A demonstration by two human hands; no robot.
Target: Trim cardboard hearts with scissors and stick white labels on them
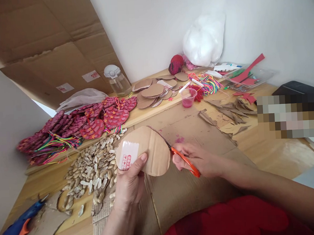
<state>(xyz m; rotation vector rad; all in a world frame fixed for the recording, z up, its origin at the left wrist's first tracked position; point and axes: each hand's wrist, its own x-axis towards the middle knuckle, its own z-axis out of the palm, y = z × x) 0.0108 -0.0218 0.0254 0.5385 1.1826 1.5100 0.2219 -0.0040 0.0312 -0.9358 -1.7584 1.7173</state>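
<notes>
My left hand grips a rounded piece of cardboard by its lower edge, thumb on top and fingers hidden beneath. A white label with red print is stuck on the cardboard's left part. My right hand is closed round the orange handles of a pair of scissors. The scissors' blades meet the cardboard's right edge and are mostly hidden. Under both hands lies a large cardboard sheet on the wooden table.
Peanut shells heap on the left, near a blue glue gun. Behind are red decorated pieces, cardboard cutouts, a water bottle, a plastic cup and colourful cords. Cardboard scraps lie at right.
</notes>
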